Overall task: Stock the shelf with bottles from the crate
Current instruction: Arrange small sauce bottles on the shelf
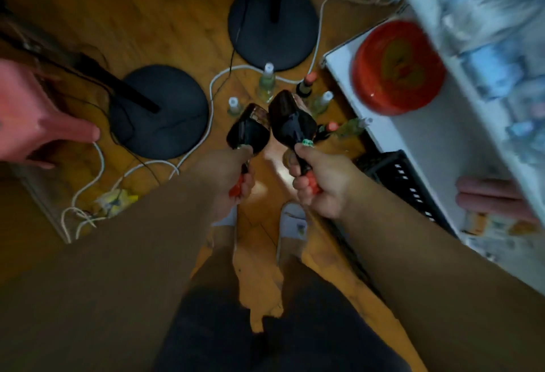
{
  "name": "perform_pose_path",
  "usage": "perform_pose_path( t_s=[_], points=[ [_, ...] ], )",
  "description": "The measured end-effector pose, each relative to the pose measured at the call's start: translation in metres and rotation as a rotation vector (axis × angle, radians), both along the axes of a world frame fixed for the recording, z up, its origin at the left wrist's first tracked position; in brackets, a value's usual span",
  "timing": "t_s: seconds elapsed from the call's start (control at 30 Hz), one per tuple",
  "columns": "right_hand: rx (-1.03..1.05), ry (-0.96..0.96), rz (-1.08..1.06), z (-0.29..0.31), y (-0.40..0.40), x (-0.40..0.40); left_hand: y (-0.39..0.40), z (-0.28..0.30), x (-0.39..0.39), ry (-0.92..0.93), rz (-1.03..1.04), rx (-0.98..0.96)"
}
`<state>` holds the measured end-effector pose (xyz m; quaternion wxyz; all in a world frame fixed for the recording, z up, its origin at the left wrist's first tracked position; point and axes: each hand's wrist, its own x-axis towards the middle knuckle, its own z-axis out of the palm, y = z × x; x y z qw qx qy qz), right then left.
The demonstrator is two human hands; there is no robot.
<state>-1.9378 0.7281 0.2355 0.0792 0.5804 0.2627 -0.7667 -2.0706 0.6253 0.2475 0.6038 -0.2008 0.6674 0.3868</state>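
The left hand (pixel 233 177) is curled tight round the red-capped neck of a dark bottle (pixel 249 132), whose body points away toward 12 o'clock. The right hand (pixel 317 181) grips the neck of a second dark bottle (pixel 290 119) the same way, thumb pressed near a green band at the shoulder. The two bottles sit just beside each other over the wooden floor (pixel 165 17), their far ends close together.

Beyond them, at 12 o'clock, more bottles stand on the floor: a clear bottle with a white cap (pixel 267 82), a small white-capped one (pixel 233 106) at 11 o'clock of it, a dark one with a salmon cap (pixel 306 85), and another clear one (pixel 321 103). A clear bottle (pixel 352 126) lies tilted at 1 o'clock of the right hand.

The black crate (pixel 407 182) sits at 3 o'clock of the right hand, against the white shelf (pixel 427 141). A red lid (pixel 398 67) rests on the shelf at 2 o'clock. Two round black stand bases (pixel 165 112) (pixel 272 23) sit at 10 and 12 o'clock, with white cable (pixel 212 88) looping between them. Other fingers (pixel 486 197) show at the shelf's near edge; the frame is blurred there.
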Motion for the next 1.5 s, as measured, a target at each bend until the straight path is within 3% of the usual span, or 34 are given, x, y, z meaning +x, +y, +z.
perform_pose_path(
  t_s=[0.17,0.43,0.83,1.03,1.2,1.37,1.5],
  points=[
    [0.120,0.132,-0.128,0.143,-0.005,0.039,-0.003,0.136,0.037,0.113,-0.027,0.193],
    [0.317,0.274,-0.473,0.281,-0.072,0.102,-0.026,0.260,0.077,0.101,-0.165,0.371],
    [0.473,0.367,-0.926,0.369,-0.198,0.277,-0.073,0.371,0.232,-0.035,-0.548,0.569],
    [0.636,0.302,-1.107,0.409,-0.280,0.411,-0.105,0.402,0.377,-0.066,-0.776,0.642],
    [0.732,0.219,-1.232,0.425,-0.371,0.550,-0.156,0.409,0.528,-0.215,-0.906,0.710],
    [0.784,0.115,-1.474,0.433,-0.460,0.667,-0.217,0.419,0.668,-0.372,-1.095,0.690],
    [0.802,0.077,-1.644,0.436,-0.504,0.737,-0.248,0.428,0.746,-0.364,-1.227,0.692]
  ],
)
